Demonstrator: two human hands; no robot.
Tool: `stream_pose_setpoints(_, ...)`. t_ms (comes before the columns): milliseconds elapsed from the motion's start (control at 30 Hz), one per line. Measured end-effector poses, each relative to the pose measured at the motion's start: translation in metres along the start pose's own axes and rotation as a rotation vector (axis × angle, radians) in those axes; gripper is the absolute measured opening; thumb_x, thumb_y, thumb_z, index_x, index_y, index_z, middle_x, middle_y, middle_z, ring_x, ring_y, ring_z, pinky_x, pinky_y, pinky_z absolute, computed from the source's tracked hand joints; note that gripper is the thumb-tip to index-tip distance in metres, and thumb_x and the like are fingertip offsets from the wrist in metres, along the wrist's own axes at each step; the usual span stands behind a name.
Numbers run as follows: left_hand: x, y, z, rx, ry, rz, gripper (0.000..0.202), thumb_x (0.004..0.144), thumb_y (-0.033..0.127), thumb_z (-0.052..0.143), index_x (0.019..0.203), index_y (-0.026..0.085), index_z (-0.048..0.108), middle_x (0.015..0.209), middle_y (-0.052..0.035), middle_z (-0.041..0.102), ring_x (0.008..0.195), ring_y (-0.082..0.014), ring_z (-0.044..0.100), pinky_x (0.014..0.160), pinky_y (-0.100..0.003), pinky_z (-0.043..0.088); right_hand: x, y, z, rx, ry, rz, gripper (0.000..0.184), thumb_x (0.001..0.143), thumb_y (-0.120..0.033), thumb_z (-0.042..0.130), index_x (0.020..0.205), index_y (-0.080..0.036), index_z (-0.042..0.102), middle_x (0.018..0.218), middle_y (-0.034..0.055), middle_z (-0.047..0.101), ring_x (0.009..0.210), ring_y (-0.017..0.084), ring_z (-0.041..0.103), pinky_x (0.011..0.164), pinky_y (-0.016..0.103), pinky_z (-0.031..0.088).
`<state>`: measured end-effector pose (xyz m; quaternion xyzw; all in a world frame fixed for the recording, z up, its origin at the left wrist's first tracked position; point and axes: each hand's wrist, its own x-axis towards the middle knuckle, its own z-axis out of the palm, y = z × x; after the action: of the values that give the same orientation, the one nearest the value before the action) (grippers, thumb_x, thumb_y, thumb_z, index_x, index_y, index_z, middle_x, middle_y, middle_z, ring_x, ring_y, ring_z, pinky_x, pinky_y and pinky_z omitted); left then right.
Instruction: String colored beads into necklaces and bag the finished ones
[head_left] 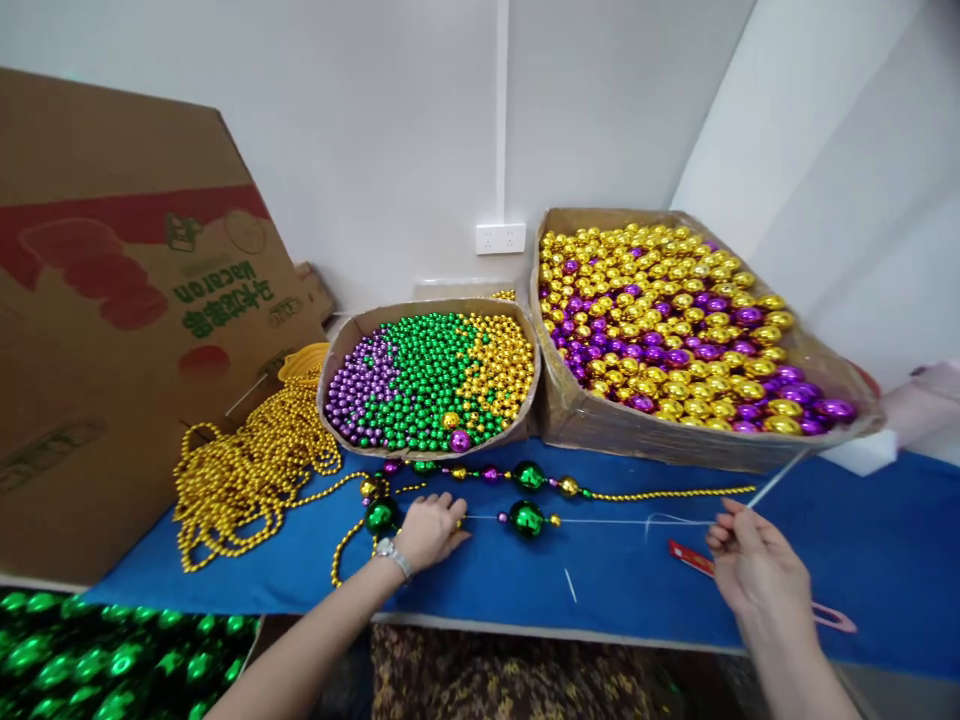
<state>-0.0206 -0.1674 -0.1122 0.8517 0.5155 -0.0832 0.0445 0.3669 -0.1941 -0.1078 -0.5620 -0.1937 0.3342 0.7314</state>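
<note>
A white string [600,521] stretches nearly straight across the blue cloth between my hands. My right hand [761,565] pinches its right end; a thin white length sticks up beyond the fingers. On the string sit a large green bead [526,518], a small purple bead [502,517] and a small gold bead [555,520]. My left hand [431,530], with a watch [394,557] at the wrist, is closed over the string's left part; its fingertips are partly hidden. Left of it lies another large green bead [382,515]. Behind the string rests a finished-looking bead strand [491,474].
A shallow box [330,430] holds purple, green and gold beads. A larger box [600,415] holds gold and purple beads. Gold bead chains [247,490] lie beside a tall carton [135,330]. A red-and-pink tool [690,558] is partly under my right hand. Green beads [112,650] fill the lower left.
</note>
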Motion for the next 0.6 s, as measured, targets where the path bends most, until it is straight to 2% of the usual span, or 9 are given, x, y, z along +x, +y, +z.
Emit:
stream_pose_setpoints(100, -0.004, -0.005, -0.015, -0.032, 0.026, -0.013, 0.048, 0.072, 0.048, 0.063, 0.111, 0.021, 0.052, 0.101, -0.0102, 0.058, 0.095, -0.0289, 0.054, 0.079, -0.04, 0.042, -0.016, 0.002, 0.008, 0.004, -0.033, -0.003, 0.048, 0.054, -0.054, 0.078, 0.08, -0.017, 0.061, 0.061, -0.0058, 0.055, 0.048, 0.004, 0.048, 0.044, 0.016, 0.042)
stream_pose_setpoints(167, -0.006, -0.002, -0.029, -0.161, 0.103, 0.01, 0.042, 0.073, 0.049, 0.061, 0.105, 0.022, 0.056, 0.095, -0.0081, 0.06, 0.088, -0.0252, 0.056, 0.075, -0.035, 0.043, -0.029, 0.005, 0.014, -0.019, -0.053, -0.024, 0.046, 0.06, -0.053, 0.075, 0.088, -0.018, 0.062, 0.066, -0.0053, 0.056, 0.051, 0.005, 0.05, 0.046, 0.015, 0.044)
stream_pose_setpoints(267, 0.002, 0.003, -0.052, -0.336, 0.407, -0.067, 0.026, 0.088, 0.041, 0.044, 0.097, 0.022, 0.059, 0.087, -0.0066, 0.06, 0.081, -0.0197, 0.056, 0.074, -0.03, 0.043, -0.048, 0.011, 0.02, -0.152, -0.153, -0.068, 0.047, 0.067, -0.054, 0.07, 0.095, -0.017, 0.063, 0.071, -0.0029, 0.058, 0.055, 0.006, 0.053, 0.05, 0.017, 0.046)
stream_pose_setpoints(333, 0.014, 0.003, -0.065, -0.325, 0.606, -0.159, 0.029, 0.09, 0.038, 0.041, 0.108, 0.021, 0.057, 0.095, -0.0092, 0.06, 0.09, -0.0221, 0.055, 0.079, -0.032, 0.043, -0.059, 0.015, 0.024, -0.26, -0.246, -0.101, 0.048, 0.072, -0.056, 0.065, 0.098, -0.016, 0.062, 0.073, -0.0008, 0.059, 0.057, 0.009, 0.056, 0.053, 0.019, 0.048)
stream_pose_setpoints(367, 0.021, 0.002, -0.07, -0.293, 0.646, -0.187, 0.033, 0.088, 0.039, 0.044, 0.114, 0.021, 0.055, 0.101, -0.0105, 0.058, 0.095, -0.0241, 0.053, 0.081, -0.033, 0.043, -0.063, 0.016, 0.026, -0.305, -0.29, -0.116, 0.047, 0.074, -0.056, 0.062, 0.098, -0.015, 0.062, 0.074, 0.0, 0.06, 0.057, 0.01, 0.057, 0.054, 0.021, 0.049)
stream_pose_setpoints(433, 0.035, -0.002, -0.075, -0.233, 0.598, -0.191, 0.038, 0.085, 0.041, 0.051, 0.118, 0.023, 0.053, 0.109, -0.0107, 0.055, 0.099, -0.0265, 0.05, 0.08, -0.035, 0.044, -0.072, 0.018, 0.029, -0.401, -0.372, -0.145, 0.045, 0.079, -0.055, 0.057, 0.099, -0.015, 0.061, 0.073, 0.0011, 0.061, 0.058, 0.011, 0.058, 0.056, 0.021, 0.05)
stream_pose_setpoints(500, 0.043, -0.005, -0.075, -0.229, 0.51, -0.158, 0.034, 0.084, 0.037, 0.054, 0.115, 0.025, 0.056, 0.109, -0.009, 0.055, 0.099, -0.0256, 0.051, 0.08, -0.035, 0.045, -0.08, 0.017, 0.033, -0.504, -0.462, -0.181, 0.04, 0.084, -0.052, 0.051, 0.099, -0.016, 0.061, 0.073, 0.0019, 0.062, 0.058, 0.012, 0.061, 0.057, 0.021, 0.052)
stream_pose_setpoints(533, 0.045, -0.005, -0.073, -0.264, 0.5, -0.144, 0.03, 0.084, 0.034, 0.053, 0.113, 0.025, 0.057, 0.108, -0.0083, 0.056, 0.098, -0.0245, 0.051, 0.081, -0.035, 0.045, -0.085, 0.017, 0.034, -0.552, -0.513, -0.206, 0.038, 0.085, -0.051, 0.049, 0.099, -0.017, 0.062, 0.072, 0.0022, 0.063, 0.058, 0.012, 0.062, 0.057, 0.021, 0.052)
stream_pose_setpoints(600, 0.045, -0.003, -0.07, -0.433, 0.562, -0.127, 0.026, 0.085, 0.03, 0.052, 0.11, 0.023, 0.058, 0.106, -0.0075, 0.056, 0.098, -0.0223, 0.053, 0.083, -0.034, 0.045, -0.094, 0.015, 0.038, -0.623, -0.634, -0.271, 0.034, 0.088, -0.046, 0.047, 0.099, -0.019, 0.063, 0.073, 0.0031, 0.065, 0.059, 0.013, 0.064, 0.056, 0.02, 0.053)
